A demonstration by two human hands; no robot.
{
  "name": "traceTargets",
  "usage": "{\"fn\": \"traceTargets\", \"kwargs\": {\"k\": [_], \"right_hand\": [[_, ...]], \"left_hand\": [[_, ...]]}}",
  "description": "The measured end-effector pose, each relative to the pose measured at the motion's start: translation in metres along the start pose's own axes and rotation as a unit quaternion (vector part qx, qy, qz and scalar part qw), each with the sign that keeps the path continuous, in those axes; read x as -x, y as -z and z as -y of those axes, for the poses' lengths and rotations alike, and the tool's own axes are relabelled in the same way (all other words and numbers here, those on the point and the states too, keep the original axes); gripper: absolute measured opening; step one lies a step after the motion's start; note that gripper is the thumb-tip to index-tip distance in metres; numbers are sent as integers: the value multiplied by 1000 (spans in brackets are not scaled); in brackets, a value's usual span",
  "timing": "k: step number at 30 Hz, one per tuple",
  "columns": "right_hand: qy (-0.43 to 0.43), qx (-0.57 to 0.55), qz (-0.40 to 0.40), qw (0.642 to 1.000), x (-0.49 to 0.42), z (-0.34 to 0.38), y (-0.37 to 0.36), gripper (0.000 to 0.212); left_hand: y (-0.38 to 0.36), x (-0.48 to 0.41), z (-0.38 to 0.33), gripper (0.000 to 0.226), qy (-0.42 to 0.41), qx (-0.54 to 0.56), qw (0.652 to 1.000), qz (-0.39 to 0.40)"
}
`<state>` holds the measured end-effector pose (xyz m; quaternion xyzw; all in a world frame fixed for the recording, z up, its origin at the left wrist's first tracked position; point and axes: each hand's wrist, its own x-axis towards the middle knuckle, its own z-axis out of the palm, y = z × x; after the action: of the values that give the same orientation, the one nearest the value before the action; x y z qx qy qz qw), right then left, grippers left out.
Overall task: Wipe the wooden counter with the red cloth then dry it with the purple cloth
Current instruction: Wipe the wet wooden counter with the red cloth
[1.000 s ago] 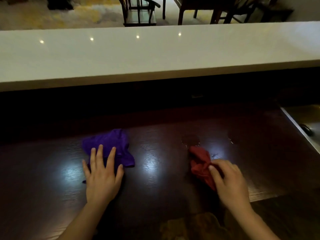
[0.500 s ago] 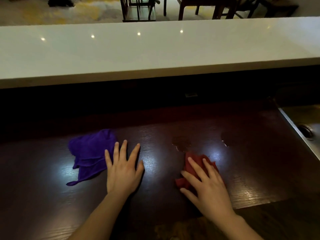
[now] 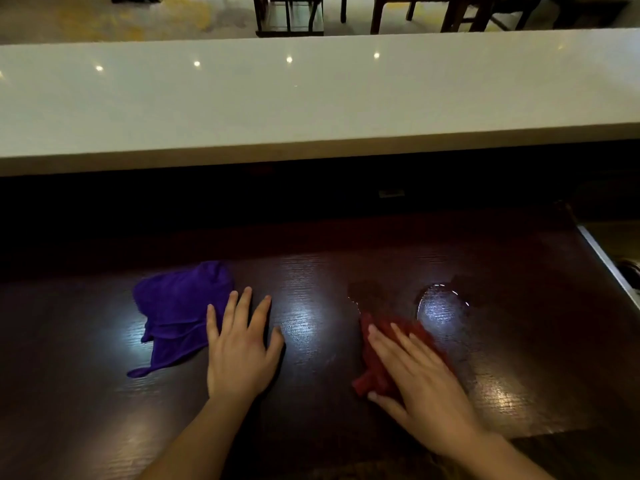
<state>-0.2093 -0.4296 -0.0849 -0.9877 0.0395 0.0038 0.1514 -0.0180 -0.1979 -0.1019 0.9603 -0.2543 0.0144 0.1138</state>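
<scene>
The dark wooden counter (image 3: 311, 427) fills the lower half of the view. A crumpled red cloth (image 3: 372, 368) lies right of centre, and my right hand (image 3: 419, 386) presses flat on it with fingers spread. Just beyond the cloth a puddle of water (image 3: 440, 306) glistens on the wood. The purple cloth (image 3: 176, 313) lies bunched at the left. My left hand (image 3: 239, 348) rests flat on the bare counter right beside it, its little finger against the cloth's edge, holding nothing.
A long white raised countertop (image 3: 311, 98) runs across the back, with a dark recess beneath it. A metal sink (image 3: 620, 258) edges the counter at the right. Chairs and table legs (image 3: 291, 12) stand beyond the white top.
My right hand went from gripping the red cloth to lying flat on it. My left hand slid off the purple cloth to the right and now rests on the wood.
</scene>
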Motion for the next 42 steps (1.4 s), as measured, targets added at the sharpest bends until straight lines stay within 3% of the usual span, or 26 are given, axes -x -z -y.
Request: {"fn": "traceTargets", "kwargs": {"k": [2, 4, 10, 17, 19, 23, 31, 38, 42], "right_hand": [[-15, 7, -12, 1000, 4, -12, 0, 99], [-87, 6, -31, 996, -12, -22, 4, 108], [-191, -36, -71, 978, -81, -19, 3, 99], [-32, 25, -9, 999, -17, -13, -10, 85], [-56, 34, -19, 998, -23, -25, -7, 83], [-190, 12, -33, 981, -84, -19, 7, 86], [-1, 46, -7, 999, -37, 7, -20, 83], [-186, 19, -36, 982, -121, 2, -3, 80], [-61, 43, -26, 997, -99, 20, -18, 80]], "left_hand": [[-2, 0, 0, 58, 0, 4, 1000, -6], [-3, 0, 1, 58, 1, 3, 1000, -7], [-1, 0, 0, 56, 2, 2, 1000, -7], [-1, 1, 0, 56, 1, -1, 1000, -4], [-2, 1, 0, 57, 0, -4, 1000, -3], [-1, 0, -1, 57, 2, -2, 1000, -1], [1, 0, -2, 57, 4, -2, 1000, 1], [2, 1, -2, 57, 5, -2, 1000, 2], [3, 1, -3, 57, 8, -9, 1000, 7]]}}
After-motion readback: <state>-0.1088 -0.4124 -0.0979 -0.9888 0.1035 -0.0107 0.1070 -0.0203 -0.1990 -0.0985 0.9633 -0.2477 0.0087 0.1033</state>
